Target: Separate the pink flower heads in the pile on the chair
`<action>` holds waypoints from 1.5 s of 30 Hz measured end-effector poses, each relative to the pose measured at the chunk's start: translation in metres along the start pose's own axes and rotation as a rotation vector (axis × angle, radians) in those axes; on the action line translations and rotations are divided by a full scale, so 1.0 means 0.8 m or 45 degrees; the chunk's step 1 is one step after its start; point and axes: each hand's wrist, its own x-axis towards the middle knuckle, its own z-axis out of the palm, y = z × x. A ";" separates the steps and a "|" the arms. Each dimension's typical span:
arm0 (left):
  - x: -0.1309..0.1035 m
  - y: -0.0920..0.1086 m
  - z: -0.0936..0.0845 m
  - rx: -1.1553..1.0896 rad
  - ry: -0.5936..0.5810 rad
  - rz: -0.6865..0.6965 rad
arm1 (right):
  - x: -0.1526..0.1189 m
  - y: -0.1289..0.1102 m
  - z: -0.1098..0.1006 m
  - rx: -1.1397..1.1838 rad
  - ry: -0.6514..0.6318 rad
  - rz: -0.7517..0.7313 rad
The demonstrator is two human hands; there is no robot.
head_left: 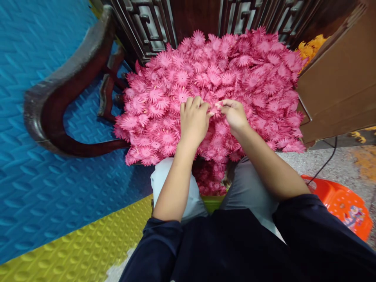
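A broad heap of pink artificial flowers [164, 103] with thin pointed petals spreads in front of my knees. My left hand [194, 119] is over the middle of the heap, back upward, its fingers curled and its thumb toward the right. What its fingertips hold is hidden among the petals. Close by on the right, my right hand [234, 114] pinches a pink flower between thumb and forefinger. The fingertips of both hands are only a small gap apart, with pink petals between them.
More pink flowers fill a green container [214, 203] between my legs. A dark curved wooden chair arm [55, 94] rises at left above blue matting [17, 176]. A cardboard box [331, 78] stands at right, near an orange plastic stool [342, 205] and a black cable [326, 166]. Carved dark wood [196, 19] borders the back.
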 end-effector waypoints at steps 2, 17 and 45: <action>0.000 0.001 -0.001 -0.021 -0.001 0.022 | 0.000 0.000 -0.001 0.009 0.007 0.026; -0.003 0.018 -0.023 0.001 -0.127 0.155 | -0.002 -0.009 -0.008 0.071 -0.002 0.074; 0.002 -0.004 0.006 -0.948 0.277 -0.309 | 0.004 0.004 -0.008 0.189 -0.556 -0.140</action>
